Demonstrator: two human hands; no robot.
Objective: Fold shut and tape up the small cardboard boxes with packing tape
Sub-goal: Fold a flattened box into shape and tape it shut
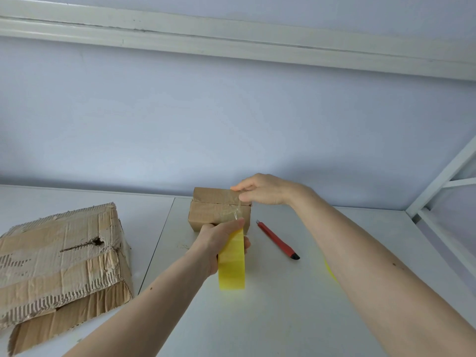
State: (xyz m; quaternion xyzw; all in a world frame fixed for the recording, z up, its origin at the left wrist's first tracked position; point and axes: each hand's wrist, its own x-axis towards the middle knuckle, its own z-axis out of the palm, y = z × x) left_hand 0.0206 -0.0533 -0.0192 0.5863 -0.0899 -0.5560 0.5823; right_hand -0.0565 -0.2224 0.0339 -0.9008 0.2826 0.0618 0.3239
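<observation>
A small cardboard box [211, 208] stands on the white table [309, 292] near the back wall, its top flaps folded shut with a seam across the middle. My left hand [219, 239] grips a yellow roll of packing tape [231, 261] just in front of the box. A clear strip of tape [235, 211] runs from the roll up over the box's right part. My right hand [265, 189] rests on the far top edge of the box, its fingers holding the tape's end down there.
A red utility knife [278, 240] with a black tip lies to the right of the box. A large, worn, flattened cardboard box [59, 258] lies at the left. A white metal frame [443, 202] stands at the table's right edge.
</observation>
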